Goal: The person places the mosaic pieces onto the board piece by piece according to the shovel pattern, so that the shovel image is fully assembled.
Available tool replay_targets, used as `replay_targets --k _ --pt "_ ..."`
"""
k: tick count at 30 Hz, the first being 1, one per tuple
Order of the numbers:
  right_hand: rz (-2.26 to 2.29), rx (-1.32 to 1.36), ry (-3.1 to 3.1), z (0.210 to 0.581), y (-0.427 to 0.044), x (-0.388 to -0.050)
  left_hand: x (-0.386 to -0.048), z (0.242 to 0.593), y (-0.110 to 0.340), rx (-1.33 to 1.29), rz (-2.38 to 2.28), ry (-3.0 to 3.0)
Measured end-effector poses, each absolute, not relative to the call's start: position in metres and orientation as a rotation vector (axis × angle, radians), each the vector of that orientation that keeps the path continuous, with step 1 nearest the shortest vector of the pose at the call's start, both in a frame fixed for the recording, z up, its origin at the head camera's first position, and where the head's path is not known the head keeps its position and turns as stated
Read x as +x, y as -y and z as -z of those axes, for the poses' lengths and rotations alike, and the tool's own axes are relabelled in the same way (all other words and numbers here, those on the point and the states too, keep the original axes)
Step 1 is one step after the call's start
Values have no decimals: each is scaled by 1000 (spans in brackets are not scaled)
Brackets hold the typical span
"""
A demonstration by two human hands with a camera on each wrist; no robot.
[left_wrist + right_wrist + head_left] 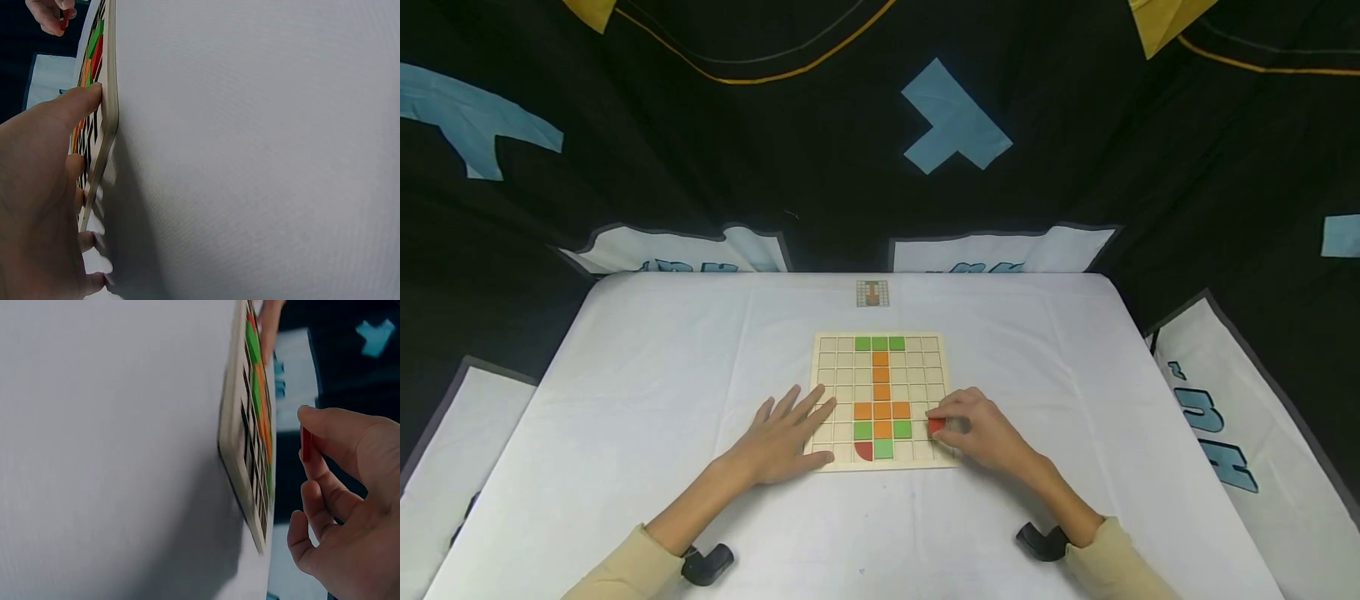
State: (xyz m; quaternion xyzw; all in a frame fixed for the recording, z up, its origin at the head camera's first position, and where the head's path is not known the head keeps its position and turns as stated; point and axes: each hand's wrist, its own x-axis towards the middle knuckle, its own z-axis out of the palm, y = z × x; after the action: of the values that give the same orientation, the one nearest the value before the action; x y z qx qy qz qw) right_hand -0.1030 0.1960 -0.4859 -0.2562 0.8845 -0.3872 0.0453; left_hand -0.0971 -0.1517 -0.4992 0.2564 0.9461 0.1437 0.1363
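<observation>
A wooden grid board (pixel 835 362) lies on the white table, with green, orange and red tiles set in some of its squares. My left hand (pixel 782 442) rests on the board's left edge, fingers spread and straight; in the left wrist view its thumb lies along the near edge. Over the right side of the board my right hand (pixel 988 429) pinches a red tile (pixel 306 444) between thumb and fingers, held above the surface. A red quarter-round tile (pixel 864 451) sits in the bottom row, left of a green tile (pixel 883 448).
A small picture card (pixel 872 293) with a grid pattern lies near the far edge of the white table (pixel 700 358). Black cloth (pixel 820 167) with blue and yellow shapes hangs behind. Black bands with protruding parts (pixel 707 565) are at both wrists.
</observation>
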Motion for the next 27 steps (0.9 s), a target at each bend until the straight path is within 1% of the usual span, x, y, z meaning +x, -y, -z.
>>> replay_targets --k 12,27 --pt "1106 -832 -2643 497 -162 -93 -96 497 151 748 -416 -2739" --pt "1014 -841 -2745 502 -150 -88 -96 498 152 757 -406 -2748"
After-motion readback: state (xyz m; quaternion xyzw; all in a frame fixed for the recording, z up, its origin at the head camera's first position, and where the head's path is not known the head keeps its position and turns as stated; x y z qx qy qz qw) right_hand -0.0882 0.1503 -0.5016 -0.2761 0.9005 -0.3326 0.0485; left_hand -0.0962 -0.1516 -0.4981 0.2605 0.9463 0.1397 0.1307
